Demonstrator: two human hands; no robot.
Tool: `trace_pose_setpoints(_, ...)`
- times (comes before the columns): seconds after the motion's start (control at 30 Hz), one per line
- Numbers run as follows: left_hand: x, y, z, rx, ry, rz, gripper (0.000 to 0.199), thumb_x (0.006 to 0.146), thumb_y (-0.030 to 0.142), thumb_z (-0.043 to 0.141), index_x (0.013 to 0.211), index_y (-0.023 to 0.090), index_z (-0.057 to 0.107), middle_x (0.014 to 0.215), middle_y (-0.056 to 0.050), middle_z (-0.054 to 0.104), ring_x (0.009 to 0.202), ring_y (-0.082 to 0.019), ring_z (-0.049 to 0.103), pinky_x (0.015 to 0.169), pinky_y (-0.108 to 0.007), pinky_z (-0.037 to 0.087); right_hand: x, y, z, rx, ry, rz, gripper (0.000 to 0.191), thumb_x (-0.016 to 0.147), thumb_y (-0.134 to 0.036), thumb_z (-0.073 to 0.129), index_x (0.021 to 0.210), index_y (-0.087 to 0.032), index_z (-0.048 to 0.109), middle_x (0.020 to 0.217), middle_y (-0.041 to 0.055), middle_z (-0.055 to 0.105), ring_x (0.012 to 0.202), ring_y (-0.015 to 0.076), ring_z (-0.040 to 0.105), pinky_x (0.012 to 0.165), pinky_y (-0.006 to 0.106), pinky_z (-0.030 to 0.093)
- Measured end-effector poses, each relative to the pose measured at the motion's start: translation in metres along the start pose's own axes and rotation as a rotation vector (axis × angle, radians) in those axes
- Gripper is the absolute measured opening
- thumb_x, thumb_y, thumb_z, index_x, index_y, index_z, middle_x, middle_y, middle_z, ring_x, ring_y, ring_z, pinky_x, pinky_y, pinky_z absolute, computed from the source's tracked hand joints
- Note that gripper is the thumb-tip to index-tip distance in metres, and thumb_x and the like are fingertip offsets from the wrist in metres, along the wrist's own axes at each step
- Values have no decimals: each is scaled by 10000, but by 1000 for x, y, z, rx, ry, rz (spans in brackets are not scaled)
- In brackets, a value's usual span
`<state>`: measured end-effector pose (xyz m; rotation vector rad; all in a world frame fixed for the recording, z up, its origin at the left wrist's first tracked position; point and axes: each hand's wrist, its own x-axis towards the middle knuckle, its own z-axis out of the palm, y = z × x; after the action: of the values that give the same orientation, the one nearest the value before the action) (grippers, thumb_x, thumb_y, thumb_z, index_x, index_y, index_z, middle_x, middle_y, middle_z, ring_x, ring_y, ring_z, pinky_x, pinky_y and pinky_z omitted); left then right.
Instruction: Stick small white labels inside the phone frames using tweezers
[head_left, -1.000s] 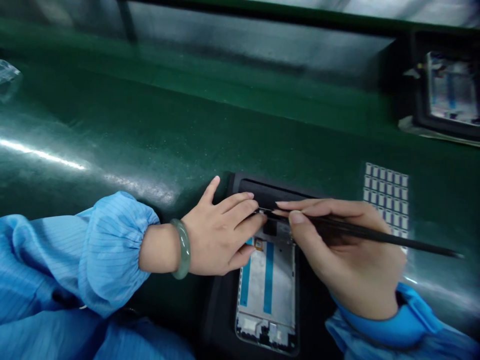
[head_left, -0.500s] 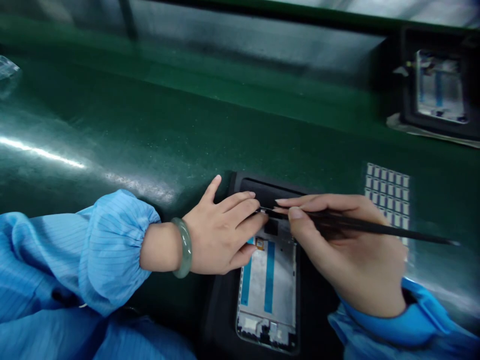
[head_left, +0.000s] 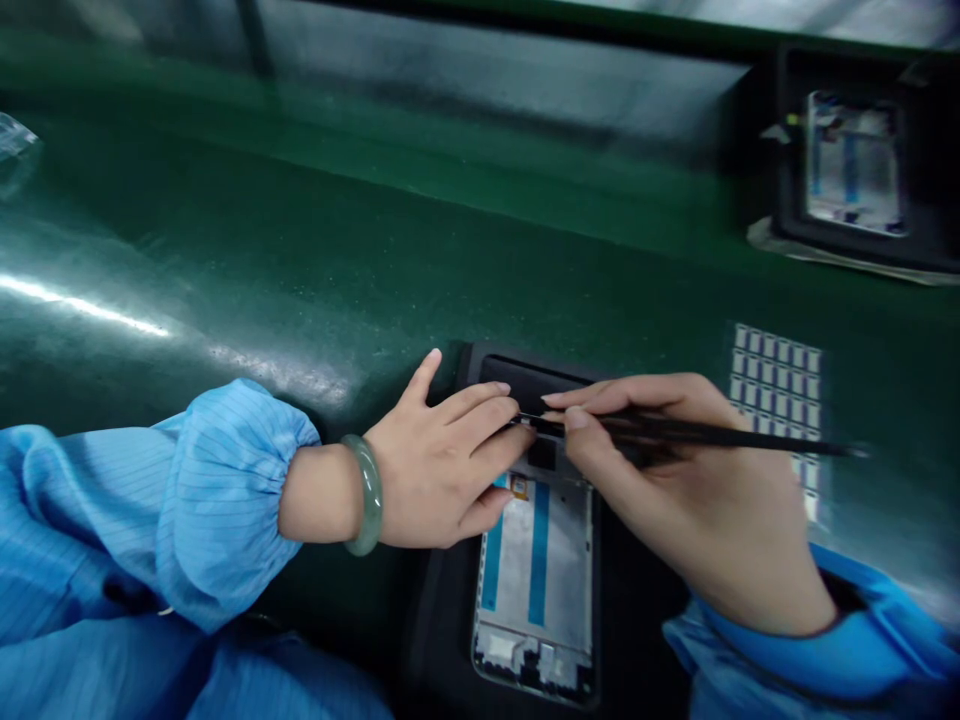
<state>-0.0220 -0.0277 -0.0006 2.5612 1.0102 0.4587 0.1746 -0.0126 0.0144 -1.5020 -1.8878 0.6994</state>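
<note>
A phone frame (head_left: 555, 560) with a silver metal plate and two blue strips lies in a black fixture (head_left: 442, 610). My left hand (head_left: 442, 465) rests palm down over its upper left corner, fingers spread and little finger raised. Its index fingertip and thumb touch the frame; a small orange-gold part (head_left: 519, 487) shows beside the thumb. In my right hand (head_left: 675, 490), pinched between thumb and fingers, is a slim black tool, seemingly tweezers (head_left: 757, 438). Its tip is at the frame's top edge near my left fingertips, and what it touches there is too small to tell.
A sheet of small pale labels or pads (head_left: 776, 385) lies on the green bench (head_left: 300, 250) beyond my right hand. Another phone frame (head_left: 855, 165) sits in a black fixture at the back right. A piece of clear plastic (head_left: 13, 140) is at the far left edge.
My right hand has shifted slightly left and up, and the tool's rear end has swung upward. My left hand and the phone frame stay put. The back right fixture appears farther left.
</note>
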Motion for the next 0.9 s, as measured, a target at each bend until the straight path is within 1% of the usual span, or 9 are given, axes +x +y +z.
trace_pose_setpoints(0.13, -1, 0, 1, 0, -3, 0, 424, 948, 310, 405, 1292, 93, 523, 1317, -162, 569, 1318, -283, 442, 1132, -670, 152, -3, 4, 2, 31, 7, -2, 110, 821, -299, 655, 893, -273, 577, 873, -1, 681, 822, 208, 680, 725, 384, 548)
trace_pose_setpoints(0.27, -1, -1, 0, -6, -11, 17, 460, 953, 374, 415, 1303, 90, 508, 1315, -163, 562, 1322, -292, 435, 1117, -698, 145, -7, 10, 5, 214, 76, 83, 111, 827, -270, 658, 881, -276, 561, 873, -5, 687, 837, 208, 694, 743, 383, 564)
trace_pose_setpoints(0.33, -2, -2, 0, -15, -14, 26, 483, 948, 404, 425, 1305, 87, 504, 1314, -164, 558, 1325, -297, 431, 1113, -708, 132, -9, 11, 7, 272, 95, 96, 120, 829, -247, 659, 887, -276, 558, 874, -8, 690, 837, 200, 698, 746, 373, 570)
trace_pose_setpoints(0.47, -1, -2, 0, -27, -23, 24, 489, 942, 409, 431, 1303, 87, 505, 1333, -164, 546, 1337, -295, 420, 1128, -694, 99, -8, 10, 9, 331, 65, 72, 132, 832, -217, 656, 889, -267, 547, 878, -8, 693, 823, 183, 699, 742, 357, 583)
trace_pose_setpoints(0.63, -1, -1, -1, -20, -45, 13, 485, 949, 405, 409, 1314, 98, 498, 1344, -168, 545, 1343, -294, 416, 1132, -688, 106, -7, 8, 9, 287, 73, 76, 124, 834, -220, 654, 888, -245, 545, 877, 0, 685, 833, 178, 698, 778, 363, 568)
trace_pose_setpoints(0.77, -1, -1, -2, -18, -43, 11, 481, 948, 400, 411, 1312, 97, 499, 1340, -170, 549, 1339, -298, 420, 1129, -690, 116, -8, 8, 10, 260, 72, 68, 111, 843, -240, 645, 888, -254, 545, 886, 0, 680, 840, 190, 696, 779, 386, 569)
trace_pose_setpoints(0.9, 0, -1, -2, -17, -32, 11, 473, 941, 396, 424, 1297, 97, 509, 1328, -168, 559, 1330, -296, 432, 1126, -691, 127, -5, 5, 9, 97, 62, 28, 87, 844, -283, 639, 884, -264, 565, 883, 5, 678, 842, 204, 689, 760, 389, 561)
